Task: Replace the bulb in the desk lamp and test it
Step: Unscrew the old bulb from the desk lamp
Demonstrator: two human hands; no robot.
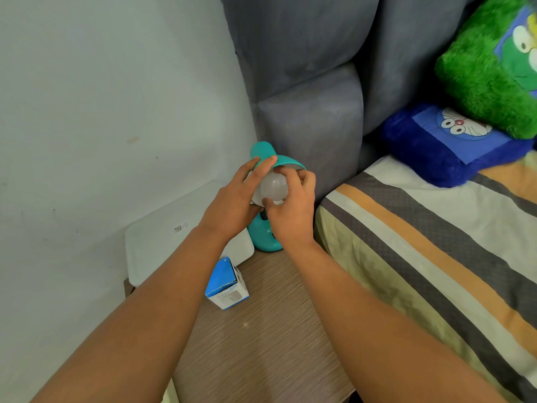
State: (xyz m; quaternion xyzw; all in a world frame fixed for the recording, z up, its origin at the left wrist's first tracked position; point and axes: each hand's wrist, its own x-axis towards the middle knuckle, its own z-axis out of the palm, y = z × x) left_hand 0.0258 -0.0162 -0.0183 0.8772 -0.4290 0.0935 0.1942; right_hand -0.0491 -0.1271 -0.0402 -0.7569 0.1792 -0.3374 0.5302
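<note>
Under the teal lamp shade [286, 162], a frosted white bulb [273, 186] protrudes.

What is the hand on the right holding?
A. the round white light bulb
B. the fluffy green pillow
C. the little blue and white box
A: the right hand has its fingers wrapped around the round white light bulb at the teal lamp shade.

Lighting is even, soft and moderately bright, with no hard shadows; faint shade lies beneath the forearms on the bedside table [270, 338]. No glare noted. Wide-angle distortion bends the wall [87, 97] and bed [436, 257] toward the frame edges. Slight motion blur softens the table's near edge.
</note>
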